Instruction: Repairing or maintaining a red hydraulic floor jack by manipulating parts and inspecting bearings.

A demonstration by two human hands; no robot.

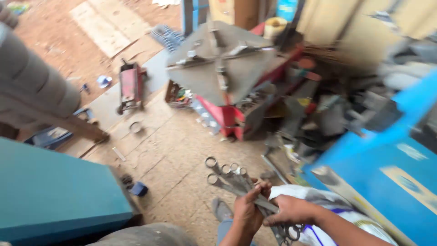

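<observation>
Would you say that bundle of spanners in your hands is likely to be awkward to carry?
Probably heavy for its size: the spanners look like solid metal. They are stiff but loose, fanned out at the ring ends, so some could slide free. Both the left hand and the right hand grip them, which likely helps.

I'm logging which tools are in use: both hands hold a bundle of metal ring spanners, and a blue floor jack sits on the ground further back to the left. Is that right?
Not quite. The floor jack is red, not blue, as the head view shows. The rest stands: the left hand and right hand hold the bundle of metal ring spanners, and the jack sits on the ground further back to the left.
</observation>
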